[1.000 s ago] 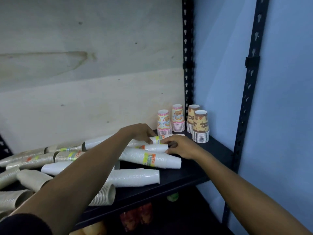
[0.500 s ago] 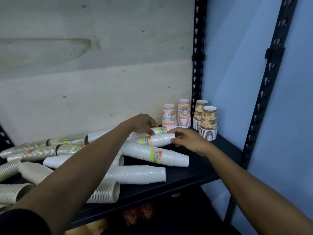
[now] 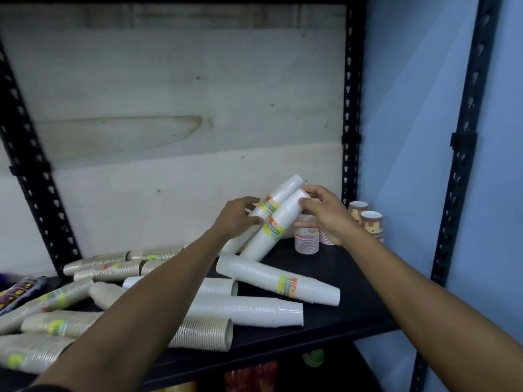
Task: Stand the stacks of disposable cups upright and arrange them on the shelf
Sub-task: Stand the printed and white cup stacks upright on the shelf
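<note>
Two long white cup stacks lean tilted, tops up to the right, bases on the black shelf [image 3: 325, 267]. My left hand [image 3: 237, 219] grips the rear white stack [image 3: 278, 193] at its middle. My right hand [image 3: 325, 213] pinches the top of the front white stack [image 3: 276, 229], which carries a yellow-orange label. Several more white stacks [image 3: 277, 281] and beige stacks [image 3: 113, 268] lie flat on the shelf to the left and front. Short stacks of printed cups [image 3: 307, 241] stand upright at the back right, partly behind my right hand.
Black perforated uprights [image 3: 349, 108] frame the shelf, with a pale board behind and a blue wall on the right. A dark patterned packet [image 3: 17, 291] lies at the far left. Items on the lower shelf [image 3: 254, 374] show dimly below.
Both white stacks lay flat under my hands before; now their right ends are raised and they lean steeply. My hands have moved up and right with them.
</note>
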